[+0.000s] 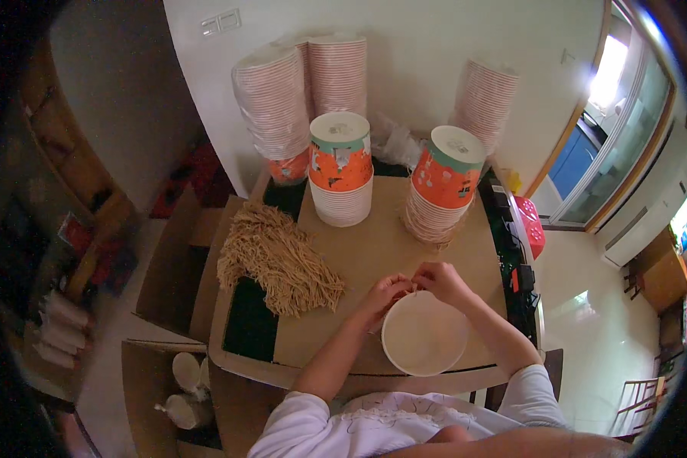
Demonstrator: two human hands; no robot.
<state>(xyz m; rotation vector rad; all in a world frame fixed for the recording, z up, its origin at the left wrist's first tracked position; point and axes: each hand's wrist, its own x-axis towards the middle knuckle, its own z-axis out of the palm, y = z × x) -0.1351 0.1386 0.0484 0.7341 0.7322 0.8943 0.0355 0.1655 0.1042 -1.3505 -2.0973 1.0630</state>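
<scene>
A white paper bucket (424, 334) stands near the table's front edge, its open mouth facing me. My left hand (391, 294) and my right hand (440, 281) meet at its far rim, fingertips pinched close together. What they pinch is too small to make out. Left of them lies a heap of tan cords (278, 259). Beyond the hands, an upside-down stack of orange-and-teal buckets (341, 169) rises at the centre. Another such stack (444, 183) stands to its right, with tan cords hanging round its lower part.
Tall wrapped bucket stacks (271, 103) line the wall, with another at the right (487, 99). Brown cardboard (374, 259) covers much of the dark green tabletop. Small black devices (522, 278) sit along the right edge. An open carton (141, 374) holding white buckets stands on the floor at left.
</scene>
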